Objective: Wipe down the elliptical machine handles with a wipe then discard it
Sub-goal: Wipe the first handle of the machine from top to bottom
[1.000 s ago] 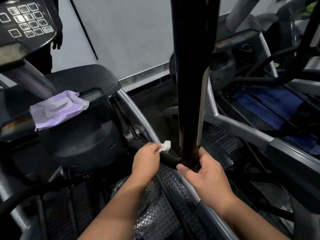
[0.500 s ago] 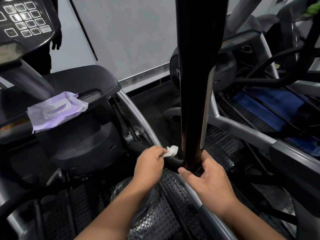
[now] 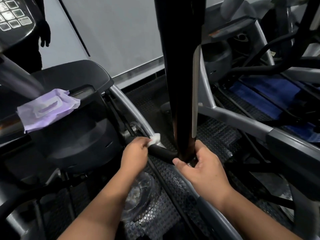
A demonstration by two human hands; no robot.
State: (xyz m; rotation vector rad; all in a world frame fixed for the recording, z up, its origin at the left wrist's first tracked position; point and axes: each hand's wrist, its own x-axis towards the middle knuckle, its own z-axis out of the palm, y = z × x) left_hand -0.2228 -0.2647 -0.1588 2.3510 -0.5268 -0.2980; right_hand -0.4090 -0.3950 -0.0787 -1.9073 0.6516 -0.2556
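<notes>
1. Half a second ago my left hand (image 3: 134, 153) had the white wipe (image 3: 154, 138) close to the upright black handle (image 3: 180, 84); now it pinches the wipe farther left along the curved black grip (image 3: 162, 154), at its outer end.
2. My right hand (image 3: 202, 168) curls around the upright's base, steadying it.
3. I judge this lower grip nearly wiped; discarding remains.
4. No readable writing: the console keypad (image 3: 12, 16) and purple wipes pack (image 3: 46, 110) are too blurred.

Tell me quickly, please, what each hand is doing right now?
Left hand: closed, pinching the white wipe.
Right hand: curled around the base of the black handle.
</notes>
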